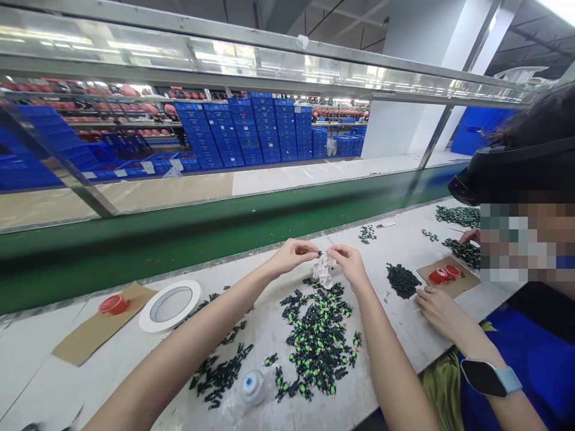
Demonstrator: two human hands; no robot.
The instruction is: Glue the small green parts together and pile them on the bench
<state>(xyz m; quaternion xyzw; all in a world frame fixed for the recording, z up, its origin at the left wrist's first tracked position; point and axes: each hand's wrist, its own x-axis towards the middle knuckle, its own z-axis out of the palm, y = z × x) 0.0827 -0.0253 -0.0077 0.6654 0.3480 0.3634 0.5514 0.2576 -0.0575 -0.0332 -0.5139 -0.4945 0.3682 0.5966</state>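
My left hand point(294, 254) is held over the far part of the table, thumb and fingertips pinched on a small dark piece point(320, 253). Facing it, my right hand point(348, 261) pinches the top of a crumpled white tissue point(322, 272) that hangs between the two hands. Directly below lies a large pile of small black-and-green pieces point(314, 341). Plain dark pieces point(222, 374) are heaped to its left, partly behind my left forearm. Beside them stands a clear bottle with a blue tip point(252, 386).
At left are a roll of white tape point(171, 305) and a red cup point(114, 304) on cardboard point(85, 338). A co-worker's hand point(442, 311) rests at right near black pieces point(403, 281) and red cups point(444, 274). A green belt point(179, 239) runs behind the table.
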